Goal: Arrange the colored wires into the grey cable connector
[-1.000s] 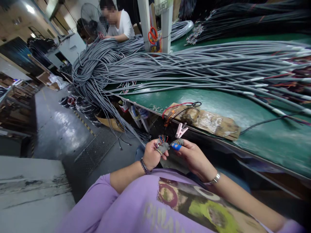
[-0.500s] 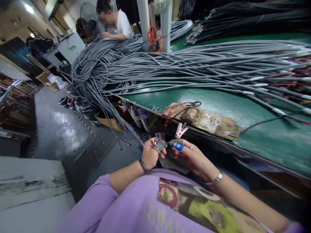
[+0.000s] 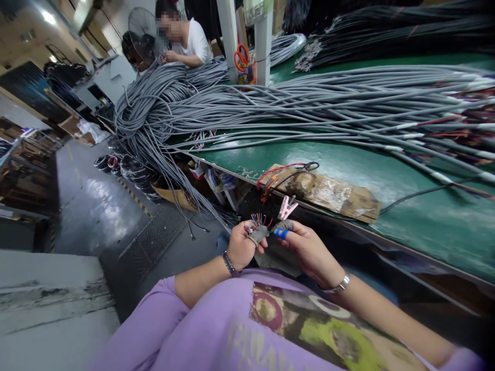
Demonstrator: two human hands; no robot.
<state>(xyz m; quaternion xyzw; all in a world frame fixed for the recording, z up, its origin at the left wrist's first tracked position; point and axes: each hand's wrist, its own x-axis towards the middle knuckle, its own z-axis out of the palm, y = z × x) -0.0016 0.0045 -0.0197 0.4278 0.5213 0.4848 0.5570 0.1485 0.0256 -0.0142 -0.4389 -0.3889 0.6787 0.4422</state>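
Grey, cloth-like finger covers wrap the fingertips of both hands. The left hand [image 3: 242,248] is curled shut around a fan of thin coloured wires [image 3: 258,220] that stick up from its grip, just below the edge of the green-topped workbench [image 3: 406,180]. The right hand [image 3: 305,247], with a blue cover on one fingertip, pinches narrowly at the same wire ends, touching the left fingertips. A pink plastic clip [image 3: 286,207] sits on the bench edge right above the hands, beside a worn brown cardboard pad [image 3: 332,193] carrying a red wire loop. A big heap of long grey cables [image 3: 270,103] lies across the bench. The purple shirt [image 3: 216,330] bears large pale print, too distorted to read. Far off, another person in a white shirt [image 3: 195,41] works at the cables.
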